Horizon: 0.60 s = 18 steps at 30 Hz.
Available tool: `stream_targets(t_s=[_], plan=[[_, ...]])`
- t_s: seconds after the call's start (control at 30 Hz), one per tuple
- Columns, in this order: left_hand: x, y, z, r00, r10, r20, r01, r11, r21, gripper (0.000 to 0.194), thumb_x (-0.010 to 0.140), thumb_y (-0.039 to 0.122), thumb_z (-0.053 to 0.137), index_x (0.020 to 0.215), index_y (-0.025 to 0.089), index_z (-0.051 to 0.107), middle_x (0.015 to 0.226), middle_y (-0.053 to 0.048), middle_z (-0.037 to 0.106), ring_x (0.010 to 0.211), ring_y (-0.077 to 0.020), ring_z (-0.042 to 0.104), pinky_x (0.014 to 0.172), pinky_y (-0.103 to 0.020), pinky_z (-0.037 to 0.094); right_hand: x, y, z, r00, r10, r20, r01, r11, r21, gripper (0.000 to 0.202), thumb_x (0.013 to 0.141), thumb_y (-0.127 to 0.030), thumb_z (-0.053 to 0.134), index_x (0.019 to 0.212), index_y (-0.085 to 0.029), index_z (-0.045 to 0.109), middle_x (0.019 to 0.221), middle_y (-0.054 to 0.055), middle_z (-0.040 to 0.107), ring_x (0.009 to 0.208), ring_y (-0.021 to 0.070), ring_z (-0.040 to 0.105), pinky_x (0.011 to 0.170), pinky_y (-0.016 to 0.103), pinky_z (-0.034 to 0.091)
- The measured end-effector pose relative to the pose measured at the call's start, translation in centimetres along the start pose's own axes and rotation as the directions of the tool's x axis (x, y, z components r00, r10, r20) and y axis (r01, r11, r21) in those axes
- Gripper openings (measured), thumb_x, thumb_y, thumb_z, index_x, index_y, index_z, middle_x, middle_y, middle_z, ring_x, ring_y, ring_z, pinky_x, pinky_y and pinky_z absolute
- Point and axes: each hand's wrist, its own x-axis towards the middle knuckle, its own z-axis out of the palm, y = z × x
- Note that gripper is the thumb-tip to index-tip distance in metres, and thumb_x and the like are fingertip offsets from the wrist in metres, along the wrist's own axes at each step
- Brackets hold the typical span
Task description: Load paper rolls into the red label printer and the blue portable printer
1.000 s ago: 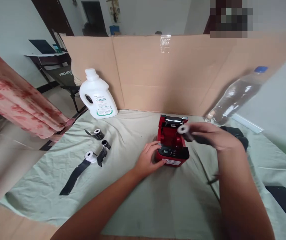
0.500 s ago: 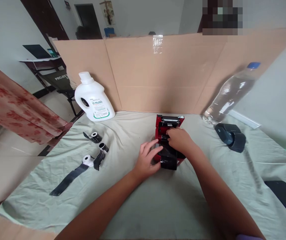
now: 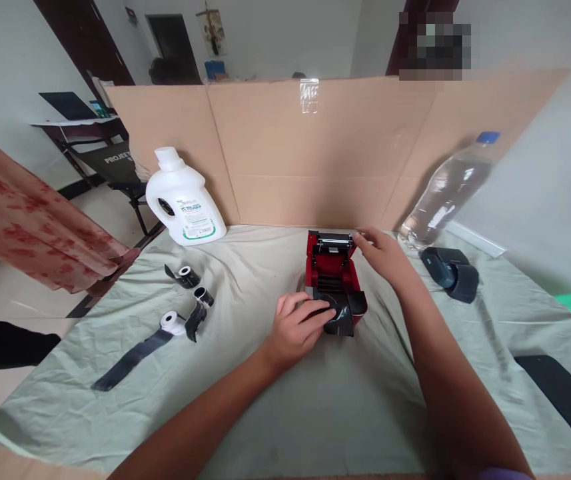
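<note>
A small red printer (image 3: 332, 267) sits at the middle of the cloth-covered table with its lid up at the back. A black strip (image 3: 338, 315) comes out of its bay over the front. My left hand (image 3: 298, 327) lies on the printer's front with the fingers resting on that black strip. My right hand (image 3: 385, 253) is at the printer's back right corner, fingertips touching the raised lid, with nothing in it.
Three small rolls with loose black strips (image 3: 185, 313) lie at the left. A white jug (image 3: 182, 200) stands at the back left, a clear water bottle (image 3: 445, 190) at the back right. A dark device (image 3: 450, 270) lies right of the printer. A cardboard screen (image 3: 315, 147) closes the back.
My right hand brought a roll from the right into the printer's bay, let it go and moved to the lid's back right corner. My left hand shifted onto the black strip.
</note>
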Motion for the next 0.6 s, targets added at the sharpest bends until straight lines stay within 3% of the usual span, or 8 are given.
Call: stream_targets(t_s=[0.1, 0.17, 0.23, 0.33, 0.43, 0.53, 0.6], plan=[[0.1, 0.1, -0.2, 0.999, 0.033, -0.031, -0.033, 0.999, 0.003, 0.034, 0.091, 0.015, 0.053, 0.112, 0.033, 0.073, 0.110, 0.002, 0.075, 0.104, -0.0207, 0.056, 0.091, -0.038, 0.042, -0.4, 0.8, 1.6, 1.000, -0.021, -0.019, 0.025, 0.975, 0.221, 0.035, 0.088, -0.048, 0.051, 0.088, -0.018, 0.066, 0.086, 0.006, 0.070, 0.075, 0.0188, 0.062, 0.078, 0.035, 0.050], [0.1, 0.0, -0.2, 0.998, 0.048, -0.043, -0.048, 0.999, 0.004, 0.034, 0.090, 0.014, 0.055, 0.114, 0.033, 0.072, 0.110, 0.002, 0.074, 0.104, -0.0204, 0.056, 0.090, -0.037, 0.042, -1.9, 1.5, 2.4, 0.999, -0.007, -0.037, 0.018, 0.953, 0.303, 0.027, 0.084, -0.043, 0.054, 0.079, -0.019, 0.064, 0.086, 0.006, 0.068, 0.083, 0.0203, 0.063, 0.082, 0.036, 0.050], [0.0, -0.1, -0.2, 0.998, 0.050, -0.046, -0.049, 0.999, 0.021, 0.034, 0.090, 0.016, 0.056, 0.114, 0.035, 0.071, 0.111, 0.002, 0.074, 0.104, -0.0204, 0.056, 0.091, -0.037, 0.042, -3.9, 2.5, 3.1, 0.999, 0.041, -0.004, -0.036, 0.934, 0.355, 0.022, 0.078, -0.037, 0.059, 0.092, -0.020, 0.066, 0.109, 0.008, 0.066, 0.102, 0.0235, 0.061, 0.087, 0.037, 0.051], [-0.1, -0.3, -0.1, 0.999, 0.035, -0.033, -0.034, 0.998, 0.044, 0.032, 0.091, 0.021, 0.056, 0.113, 0.038, 0.072, 0.115, 0.000, 0.072, 0.107, -0.0207, 0.056, 0.093, -0.037, 0.042, -6.7, 4.2, 4.2, 0.986, 0.124, 0.116, -0.166, 0.851, 0.499, 0.051, 0.079, -0.036, 0.061, 0.130, -0.029, 0.055, 0.142, 0.007, 0.052, 0.126, 0.0244, 0.053, 0.097, 0.040, 0.050], [-0.1, -1.0, -0.1, 0.998, -0.065, -0.020, 0.066, 0.997, 0.047, 0.031, 0.092, 0.030, 0.058, 0.121, 0.034, 0.069, 0.127, -0.004, 0.066, 0.111, -0.0228, 0.056, 0.096, -0.039, 0.043, -7.9, 5.2, 5.3, 0.980, 0.088, 0.177, -0.182, 0.756, 0.628, 0.056, 0.087, -0.039, 0.055, 0.141, -0.032, 0.045, 0.151, 0.005, 0.046, 0.137, 0.0227, 0.047, 0.111, 0.042, 0.042], [0.1, -1.9, -0.3, 0.979, -0.202, 0.031, 0.202, 0.979, 0.000, 0.053, 0.089, 0.049, 0.062, 0.136, 0.025, 0.057, 0.133, -0.010, 0.063, 0.112, -0.0261, 0.058, 0.097, -0.041, 0.046, -8.1, 5.2, 6.0, 0.985, 0.051, 0.165, -0.147, 0.749, 0.646, 0.057, 0.089, -0.040, 0.051, 0.145, -0.032, 0.043, 0.154, 0.004, 0.045, 0.140, 0.0230, 0.044, 0.116, 0.043, 0.037], [0.2, -2.5, -0.4, 0.972, -0.224, 0.069, 0.228, 0.972, -0.053, 0.063, 0.087, 0.056, 0.063, 0.140, 0.022, 0.053, 0.131, -0.012, 0.064, 0.111, -0.0265, 0.061, 0.096, -0.042, 0.048, -8.1, 5.0, 6.2, 0.986, 0.058, 0.159, -0.147, 0.755, 0.639, 0.059, 0.090, -0.040, 0.048, 0.148, -0.031, 0.040, 0.154, 0.003, 0.044, 0.141, 0.0229, 0.043, 0.116, 0.042, 0.038]])
